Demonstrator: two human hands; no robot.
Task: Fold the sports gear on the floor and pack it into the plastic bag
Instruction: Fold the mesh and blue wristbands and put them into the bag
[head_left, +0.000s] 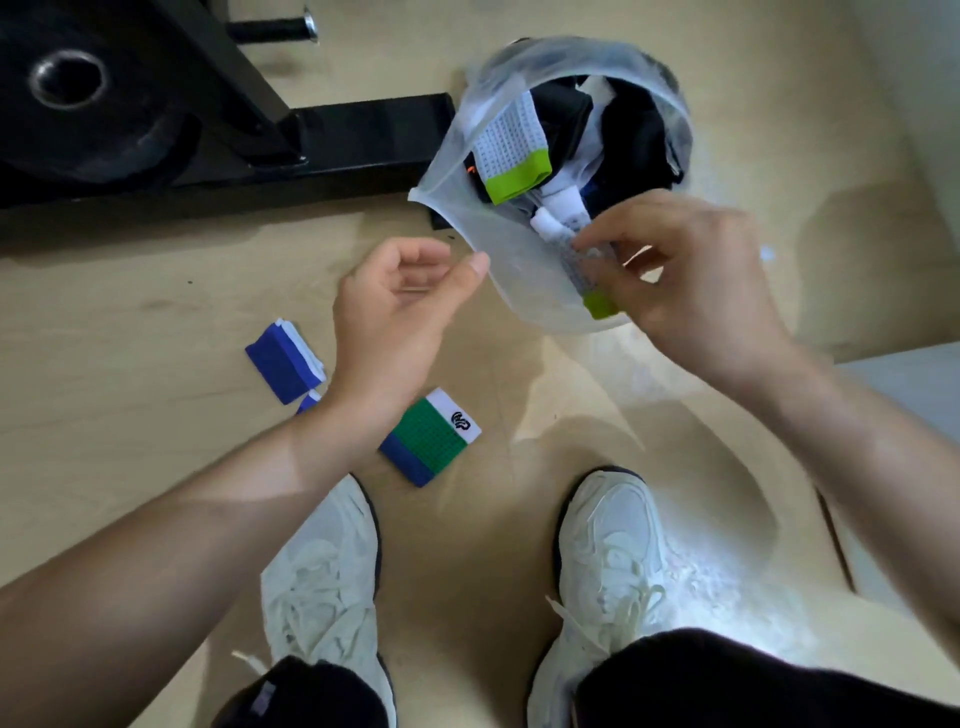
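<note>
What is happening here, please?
A person is packing folded sports gear into a plastic bag on the floor. The right hand pinches a white and lime sock at the bag's mouth; the left hand is at its rim. Two folded pieces, a blue one and a green one, lie outside.

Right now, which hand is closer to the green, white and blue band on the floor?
Left. The left hand is up-left of the green band, its wrist right beside it. The right hand is farther away, pinching a lime-tipped sock at the rim of the plastic bag.
</note>
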